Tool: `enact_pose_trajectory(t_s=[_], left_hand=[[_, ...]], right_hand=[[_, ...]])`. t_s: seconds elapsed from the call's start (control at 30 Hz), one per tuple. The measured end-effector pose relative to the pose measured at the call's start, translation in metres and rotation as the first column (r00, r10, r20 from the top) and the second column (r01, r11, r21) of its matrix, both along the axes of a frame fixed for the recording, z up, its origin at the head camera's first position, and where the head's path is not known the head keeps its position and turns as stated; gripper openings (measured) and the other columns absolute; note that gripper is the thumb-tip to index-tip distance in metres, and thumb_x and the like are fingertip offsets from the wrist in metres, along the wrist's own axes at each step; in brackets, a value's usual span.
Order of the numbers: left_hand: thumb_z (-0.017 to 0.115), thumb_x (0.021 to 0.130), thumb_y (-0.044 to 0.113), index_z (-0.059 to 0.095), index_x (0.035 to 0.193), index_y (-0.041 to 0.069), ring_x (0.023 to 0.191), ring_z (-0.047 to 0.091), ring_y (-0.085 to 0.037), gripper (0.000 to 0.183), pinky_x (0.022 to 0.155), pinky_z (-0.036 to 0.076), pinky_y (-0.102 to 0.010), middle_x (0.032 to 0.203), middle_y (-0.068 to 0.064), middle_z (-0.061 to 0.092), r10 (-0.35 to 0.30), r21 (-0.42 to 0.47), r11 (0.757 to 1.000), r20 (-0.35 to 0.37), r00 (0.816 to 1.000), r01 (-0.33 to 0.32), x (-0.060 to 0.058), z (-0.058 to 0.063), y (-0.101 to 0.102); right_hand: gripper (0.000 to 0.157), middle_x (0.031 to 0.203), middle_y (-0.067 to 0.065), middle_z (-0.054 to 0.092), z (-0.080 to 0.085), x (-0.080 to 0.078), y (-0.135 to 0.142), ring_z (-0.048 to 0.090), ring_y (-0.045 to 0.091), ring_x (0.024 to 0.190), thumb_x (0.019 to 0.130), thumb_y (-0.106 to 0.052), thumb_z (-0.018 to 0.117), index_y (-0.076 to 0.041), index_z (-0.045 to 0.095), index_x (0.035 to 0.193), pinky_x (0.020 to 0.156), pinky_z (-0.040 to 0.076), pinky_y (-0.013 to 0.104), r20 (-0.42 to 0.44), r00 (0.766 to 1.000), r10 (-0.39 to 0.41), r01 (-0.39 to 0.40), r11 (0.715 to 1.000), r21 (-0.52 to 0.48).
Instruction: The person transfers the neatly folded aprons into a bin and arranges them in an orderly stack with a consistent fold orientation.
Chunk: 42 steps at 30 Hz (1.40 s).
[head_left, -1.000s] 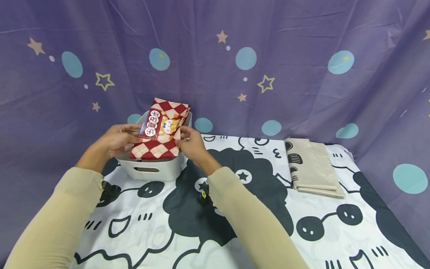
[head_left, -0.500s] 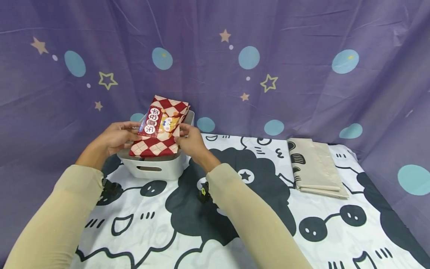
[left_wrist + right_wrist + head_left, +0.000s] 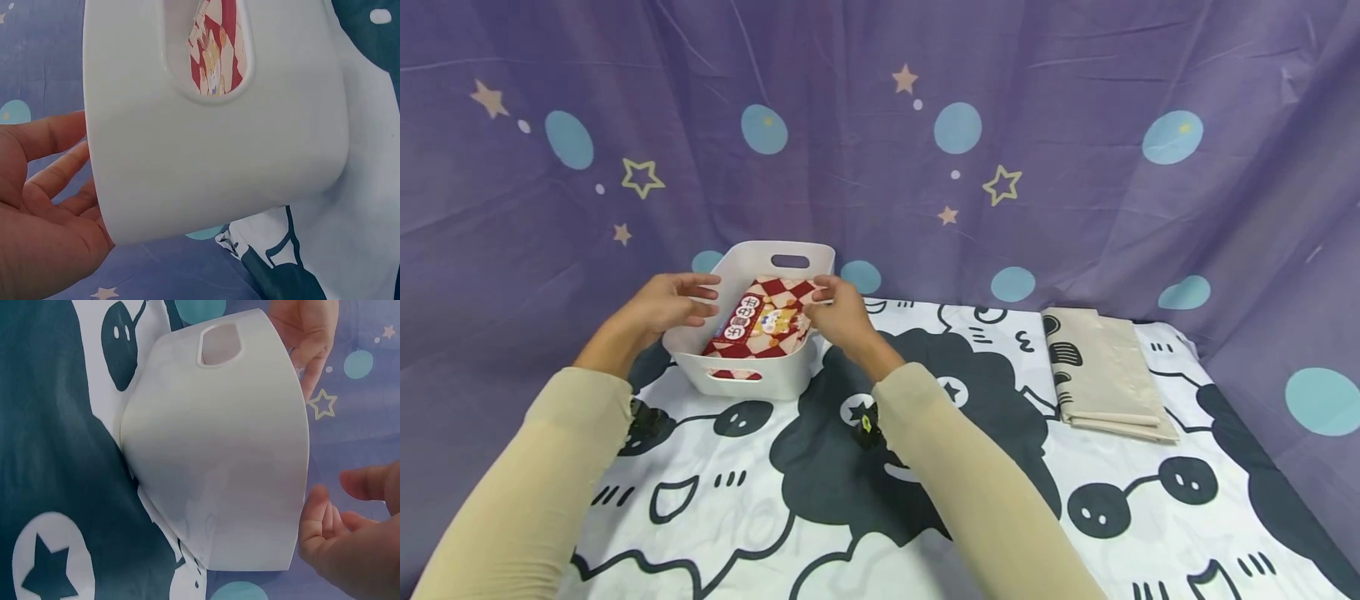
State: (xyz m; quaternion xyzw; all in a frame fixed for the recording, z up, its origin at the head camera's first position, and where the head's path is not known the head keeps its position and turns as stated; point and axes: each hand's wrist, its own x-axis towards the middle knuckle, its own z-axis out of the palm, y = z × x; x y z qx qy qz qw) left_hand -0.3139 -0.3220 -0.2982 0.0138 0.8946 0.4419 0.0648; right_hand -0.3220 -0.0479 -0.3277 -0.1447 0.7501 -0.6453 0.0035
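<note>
A folded red-and-cream diamond-checked cloth (image 3: 771, 323), printed with a cartoon animal and white characters, lies inside the white plastic basket (image 3: 787, 377). Part of it shows through the basket's front handle slot in the head and left wrist views. My left hand (image 3: 664, 304) is over the left rim, its fingers spread and holding nothing. In the left wrist view that hand (image 3: 47, 200) overlaps the basket's edge. Over the right rim, my right hand (image 3: 844, 317) has its fingers loosely bent; the right wrist view shows its thumb apart from the fingers, with nothing between.
A folded beige cloth (image 3: 1108, 371) with black prints lies at the table's right side. Under everything spreads a black-and-white cartoon tablecloth (image 3: 737, 500). Right behind the basket hangs a purple curtain (image 3: 865, 167) with stars and blue dots.
The checked cloth, earlier held by both hands above the basket, has dropped down into it. Both hands have let go and moved slightly apart, staying near the rim.
</note>
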Motion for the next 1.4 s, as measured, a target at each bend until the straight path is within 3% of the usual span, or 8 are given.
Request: enact_pose_trajectory(t_s=[0.13, 0.3, 0.43, 0.67, 0.93, 1.1, 1.4], left_hand=[[0.045, 0.099, -0.003, 0.030, 0.160, 0.002, 0.133, 0.051, -0.041, 0.063, 0.106, 0.048, -0.052, 0.152, -0.029, 0.041, 0.011, 0.039, 0.999, 0.014, 1.000, -0.011, -0.002, -0.002, 0.000], [0.047, 0.098, -0.003, 0.031, 0.159, 0.002, 0.132, 0.050, -0.041, 0.063, 0.105, 0.048, -0.052, 0.151, -0.028, 0.041, 0.015, 0.049, 0.999, 0.008, 1.000, -0.015, -0.002, -0.004, 0.006], [0.047, 0.096, -0.005, 0.032, 0.158, 0.003, 0.133, 0.050, -0.042, 0.064, 0.106, 0.048, -0.053, 0.151, -0.027, 0.042, 0.005, 0.042, 0.999, 0.000, 1.000, -0.005, -0.005, -0.004, 0.015], [0.060, 0.101, 0.007, 0.037, 0.156, 0.004, 0.131, 0.049, -0.040, 0.060, 0.106, 0.047, -0.053, 0.150, -0.026, 0.045, -0.021, 0.057, 0.998, -0.007, 1.000, 0.021, -0.009, -0.004, 0.037], [0.061, 0.099, 0.006, 0.041, 0.153, 0.003, 0.127, 0.054, -0.040, 0.057, 0.101, 0.051, -0.049, 0.146, -0.026, 0.050, -0.035, 0.072, 0.997, -0.025, 0.999, 0.036, -0.009, -0.009, 0.054], [0.064, 0.099, 0.010, 0.044, 0.152, 0.005, 0.124, 0.055, -0.038, 0.056, 0.100, 0.052, -0.050, 0.143, -0.024, 0.053, -0.038, 0.060, 0.997, -0.045, 0.998, 0.041, -0.009, -0.011, 0.063], [0.065, 0.098, 0.009, 0.046, 0.150, 0.003, 0.121, 0.056, -0.036, 0.056, 0.094, 0.056, -0.040, 0.140, -0.023, 0.054, -0.077, 0.090, 0.992, -0.081, 0.994, 0.085, -0.009, -0.013, 0.081]], right_hand=[[0.051, 0.116, 0.020, 0.062, 0.001, -0.001, 0.006, 0.060, 0.016, 0.081, 0.093, 0.004, 0.063, 0.003, 0.053, 0.143, 0.068, 0.054, 0.024, -0.026, 1.000, -0.001, 0.001, 1.000, 0.011], [0.048, 0.121, 0.023, 0.062, 0.002, -0.002, 0.017, 0.060, 0.018, 0.087, 0.095, 0.004, 0.063, 0.002, 0.054, 0.142, 0.074, 0.054, 0.025, -0.038, 0.999, -0.003, 0.003, 1.000, 0.009], [0.044, 0.117, 0.019, 0.063, 0.003, -0.004, 0.029, 0.061, 0.020, 0.092, 0.095, 0.003, 0.065, 0.001, 0.058, 0.138, 0.074, 0.053, 0.026, -0.067, 0.998, -0.016, 0.017, 1.000, 0.015], [0.039, 0.114, 0.018, 0.067, 0.002, -0.009, 0.053, 0.065, 0.028, 0.097, 0.096, -0.002, 0.067, -0.001, 0.062, 0.134, 0.076, 0.054, 0.029, -0.175, 0.984, -0.031, 0.045, 0.996, 0.078], [0.034, 0.108, 0.013, 0.069, 0.002, -0.011, 0.077, 0.066, 0.025, 0.092, 0.097, -0.004, 0.067, -0.003, 0.064, 0.130, 0.076, 0.054, 0.029, -0.219, 0.975, -0.046, 0.070, 0.992, 0.103], [0.031, 0.105, 0.014, 0.069, 0.004, -0.009, 0.090, 0.067, 0.026, 0.093, 0.097, -0.001, 0.066, -0.001, 0.065, 0.128, 0.078, 0.054, 0.031, -0.269, 0.962, -0.045, 0.077, 0.991, 0.108], [0.031, 0.108, 0.018, 0.070, 0.001, -0.007, 0.117, 0.067, 0.030, 0.101, 0.097, -0.002, 0.067, 0.001, 0.066, 0.127, 0.086, 0.055, 0.040, -0.359, 0.932, -0.046, 0.108, 0.982, 0.157]])
